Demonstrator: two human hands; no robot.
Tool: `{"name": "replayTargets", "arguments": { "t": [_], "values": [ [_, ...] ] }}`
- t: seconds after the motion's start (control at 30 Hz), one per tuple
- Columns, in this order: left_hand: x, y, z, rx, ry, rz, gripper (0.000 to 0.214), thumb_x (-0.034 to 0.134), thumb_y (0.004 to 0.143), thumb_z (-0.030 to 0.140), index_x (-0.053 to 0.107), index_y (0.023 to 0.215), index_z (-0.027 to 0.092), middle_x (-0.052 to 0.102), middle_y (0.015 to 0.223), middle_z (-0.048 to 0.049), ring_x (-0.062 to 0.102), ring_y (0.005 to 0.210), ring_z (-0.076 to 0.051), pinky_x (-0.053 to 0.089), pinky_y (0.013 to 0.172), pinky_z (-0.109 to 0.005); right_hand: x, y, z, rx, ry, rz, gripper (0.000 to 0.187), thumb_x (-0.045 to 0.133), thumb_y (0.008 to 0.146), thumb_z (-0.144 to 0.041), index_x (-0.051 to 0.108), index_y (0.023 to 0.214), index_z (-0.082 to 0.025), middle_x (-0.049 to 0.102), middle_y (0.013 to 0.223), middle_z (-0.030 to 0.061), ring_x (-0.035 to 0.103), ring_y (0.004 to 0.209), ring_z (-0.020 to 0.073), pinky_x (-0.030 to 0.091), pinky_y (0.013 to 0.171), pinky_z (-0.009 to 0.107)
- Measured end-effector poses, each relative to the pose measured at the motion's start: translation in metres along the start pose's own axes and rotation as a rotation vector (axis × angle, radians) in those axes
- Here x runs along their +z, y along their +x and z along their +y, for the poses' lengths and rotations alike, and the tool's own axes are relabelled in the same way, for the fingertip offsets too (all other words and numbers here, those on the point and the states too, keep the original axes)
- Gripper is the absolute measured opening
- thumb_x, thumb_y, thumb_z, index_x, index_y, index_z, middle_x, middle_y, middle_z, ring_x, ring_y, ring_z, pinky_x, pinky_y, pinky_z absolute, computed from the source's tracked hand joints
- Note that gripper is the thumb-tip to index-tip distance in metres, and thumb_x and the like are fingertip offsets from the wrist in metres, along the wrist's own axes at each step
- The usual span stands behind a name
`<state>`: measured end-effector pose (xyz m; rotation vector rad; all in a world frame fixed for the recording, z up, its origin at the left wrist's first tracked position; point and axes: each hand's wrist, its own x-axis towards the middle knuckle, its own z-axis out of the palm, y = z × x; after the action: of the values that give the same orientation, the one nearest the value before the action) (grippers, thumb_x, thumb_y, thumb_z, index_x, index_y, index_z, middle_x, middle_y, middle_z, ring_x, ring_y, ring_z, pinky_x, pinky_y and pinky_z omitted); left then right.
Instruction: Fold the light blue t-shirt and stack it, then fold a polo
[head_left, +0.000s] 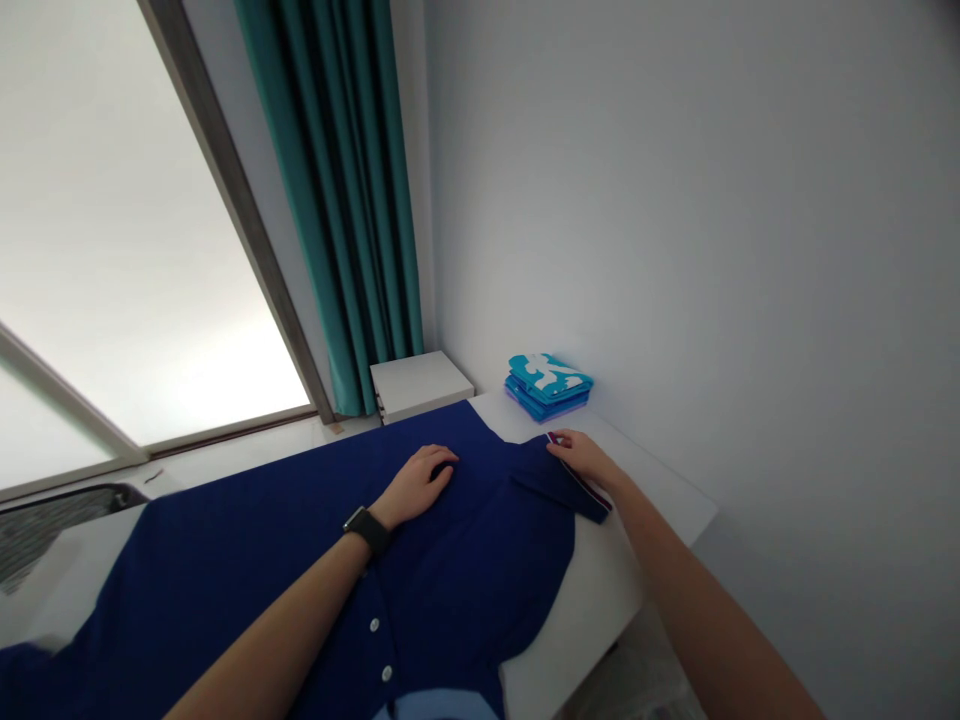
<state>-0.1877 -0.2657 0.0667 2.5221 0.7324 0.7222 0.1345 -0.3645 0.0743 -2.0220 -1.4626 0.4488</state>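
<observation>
Navy polo shirt (457, 590): it lay spread flat across the lower middle of the frame, its body running toward the bottom left and its white placket buttons (373, 625) showing near the bottom edge. We saw a pale blue patch (427, 708) at the very bottom, but could not tell what it was.

Left hand (416, 487): we had it palm down on the shirt, just left of centre, with the fingers lightly curved and resting on the navy cloth. It was open and had hold of nothing. A black smartwatch (367, 530) sat on the wrist.

Right hand (581, 460): it was right of centre, with the fingertips (555, 445) touching the upper end of the collar's striped edge. The fingers were slightly bent, but we could not tell whether they were pinching the cloth or only touching it.

Collar (559, 482): this dark flap lay folded on the shirt under the right hand, with a thin red and white stripe along its edge.

Table: a white table top (600, 590) lay under the shirt and showed to the right of it, against a pale grey wall (712, 200).

Nearby: a stack of folded turquoise and white cloth (547, 388) sat on the table's far corner, beyond the right hand. To its left was a white box (420, 385), with a teal curtain (337, 190) and a bright window (127, 230) at upper left.
</observation>
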Motion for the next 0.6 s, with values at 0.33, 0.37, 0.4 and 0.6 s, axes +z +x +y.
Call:
{"name": "replayTargets", "arguments": {
  "t": [0.33, 0.37, 0.4, 0.6],
  "values": [
    [-0.002, -0.002, -0.001, -0.034, -0.073, 0.030, 0.028, 0.044, 0.090, 0.026, 0.067, 0.104, 0.021, 0.069, 0.109, -0.0064, 0.061, 0.105, -0.021, 0.046, 0.100, -0.039, -0.042, -0.012, -0.093, -0.008, -0.093, -0.320, 0.011, 0.058, 0.079, -0.023, 0.051, 0.071, -0.020, 0.054, 0.057, -0.0047, 0.047, 0.045, 0.0094, 0.033, 0.042, 0.020],
    [-0.002, -0.002, -0.001, -0.035, -0.072, 0.032, 0.028, 0.044, 0.090, 0.026, 0.067, 0.104, 0.021, 0.069, 0.109, -0.0064, 0.062, 0.105, -0.021, 0.046, 0.100, -0.039, -0.039, -0.012, -0.109, 0.007, -0.099, -0.371, 0.011, 0.058, 0.080, -0.023, 0.049, 0.074, -0.020, 0.055, 0.057, -0.0044, 0.048, 0.043, 0.0097, 0.035, 0.041, 0.020],
    [-0.002, -0.002, -0.002, -0.032, -0.071, 0.034, 0.027, 0.044, 0.090, 0.026, 0.067, 0.103, 0.020, 0.069, 0.109, -0.0064, 0.062, 0.105, -0.021, 0.046, 0.099, -0.038, -0.034, -0.013, -0.125, 0.026, -0.096, -0.445, 0.010, 0.058, 0.081, -0.023, 0.048, 0.078, -0.020, 0.056, 0.056, -0.0043, 0.051, 0.041, 0.0107, 0.038, 0.041, 0.021],
    [0.000, -0.003, -0.005, -0.114, -0.161, 0.051, 0.037, 0.040, 0.089, 0.022, 0.057, 0.122, 0.019, 0.069, 0.110, -0.0064, 0.064, 0.104, -0.021, 0.048, 0.098, -0.037, 0.015, -0.011, -0.178, 0.005, 0.013, -0.760, 0.005, 0.049, 0.090, -0.022, 0.049, 0.094, -0.020, 0.058, 0.056, -0.0050, 0.059, 0.044, 0.0127, 0.047, 0.045, 0.021]
  ]
}}
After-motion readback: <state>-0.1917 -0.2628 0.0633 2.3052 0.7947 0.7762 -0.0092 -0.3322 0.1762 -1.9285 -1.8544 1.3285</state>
